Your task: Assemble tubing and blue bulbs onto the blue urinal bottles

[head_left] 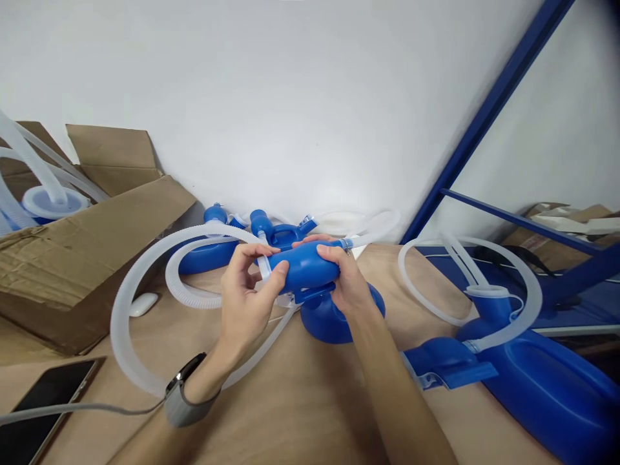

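Both hands hold a blue bulb-shaped part (304, 266) above the wooden table (314, 400), mid-frame. Left hand (245, 297) pinches its left end, thumb and fingers closed around a white strap there. Right hand (346, 278) wraps the right end, fingers over the top. A corrugated white hose (126, 303) loops off to the left. Blue base (322, 320) just below the hands. Cardboard box (82, 258) left, phone (39, 407) bottom left, blue container (542, 381) right.
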The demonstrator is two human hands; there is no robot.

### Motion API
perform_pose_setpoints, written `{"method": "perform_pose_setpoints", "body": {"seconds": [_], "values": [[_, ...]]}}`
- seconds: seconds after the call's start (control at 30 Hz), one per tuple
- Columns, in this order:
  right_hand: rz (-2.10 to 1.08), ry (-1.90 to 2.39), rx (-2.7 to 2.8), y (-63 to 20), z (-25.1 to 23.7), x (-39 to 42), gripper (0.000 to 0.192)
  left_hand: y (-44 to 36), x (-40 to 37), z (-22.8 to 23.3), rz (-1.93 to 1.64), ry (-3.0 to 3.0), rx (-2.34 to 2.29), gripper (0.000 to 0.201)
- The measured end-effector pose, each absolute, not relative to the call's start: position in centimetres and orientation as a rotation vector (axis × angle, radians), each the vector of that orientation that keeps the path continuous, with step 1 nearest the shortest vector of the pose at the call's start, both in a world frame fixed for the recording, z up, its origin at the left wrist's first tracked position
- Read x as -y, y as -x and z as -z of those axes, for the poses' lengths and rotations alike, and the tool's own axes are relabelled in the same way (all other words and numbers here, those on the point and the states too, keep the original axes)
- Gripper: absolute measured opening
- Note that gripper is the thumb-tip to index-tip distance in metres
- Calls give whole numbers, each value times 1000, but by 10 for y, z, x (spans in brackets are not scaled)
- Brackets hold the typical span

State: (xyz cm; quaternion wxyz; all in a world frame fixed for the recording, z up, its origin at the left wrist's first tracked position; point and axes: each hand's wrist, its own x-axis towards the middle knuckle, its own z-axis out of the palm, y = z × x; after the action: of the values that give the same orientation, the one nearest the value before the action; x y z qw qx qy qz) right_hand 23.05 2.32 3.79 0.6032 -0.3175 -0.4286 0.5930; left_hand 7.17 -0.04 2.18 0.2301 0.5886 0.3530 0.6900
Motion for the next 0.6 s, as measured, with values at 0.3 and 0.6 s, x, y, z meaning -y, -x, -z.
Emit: {"method": "perform_pose_setpoints", "body": {"seconds": [0.3, 0.6], "values": [[-1447, 752, 1094, -225, -43, -10, 23, -71, 0, -42, -1718, -1242, -764, 40], [-1383, 764, 996, -221, -38, -18, 26, -78, -17, -37, -1944, -1163, -819, 38]]}}
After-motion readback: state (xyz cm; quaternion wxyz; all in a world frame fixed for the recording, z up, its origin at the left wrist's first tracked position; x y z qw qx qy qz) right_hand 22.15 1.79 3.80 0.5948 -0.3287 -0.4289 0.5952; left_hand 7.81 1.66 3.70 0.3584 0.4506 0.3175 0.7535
